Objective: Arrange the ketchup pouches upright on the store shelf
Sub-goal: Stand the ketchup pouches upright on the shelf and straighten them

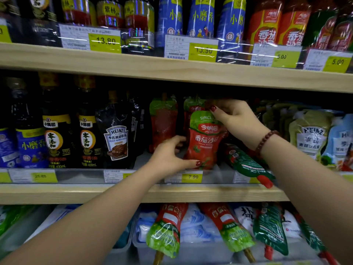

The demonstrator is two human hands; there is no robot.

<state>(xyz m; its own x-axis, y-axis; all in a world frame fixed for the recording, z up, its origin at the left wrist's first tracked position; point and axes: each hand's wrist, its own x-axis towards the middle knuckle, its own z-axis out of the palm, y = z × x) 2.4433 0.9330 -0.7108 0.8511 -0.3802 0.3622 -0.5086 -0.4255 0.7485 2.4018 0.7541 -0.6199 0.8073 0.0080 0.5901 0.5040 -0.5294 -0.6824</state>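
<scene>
Red-and-green, the soft plastic ketchup pouch (205, 138) stood upright near the front edge of the pale wooden middle shelf (76, 193), just behind a yellow price tag (192, 177) reading 7.90. The left hand (170, 156) cupped its lower left side, thumb pressed to the base and the fingers (178, 139) curled behind the pouch. The right hand (236, 119), a dark beaded bracelet (264, 141) on its wrist, pinched the green top of the same pouch, its fingers (214, 109) closed on the upper edge. Two more red ketchup pouches (163, 121) stood upright deeper on the shelf behind it. Just right of it, a green-and-red pouch with a red cap (248, 165) lay tipped over, its cap hanging past the front edge. Left of the hands stood a black pepper sauce pouch (116, 138).
</scene>
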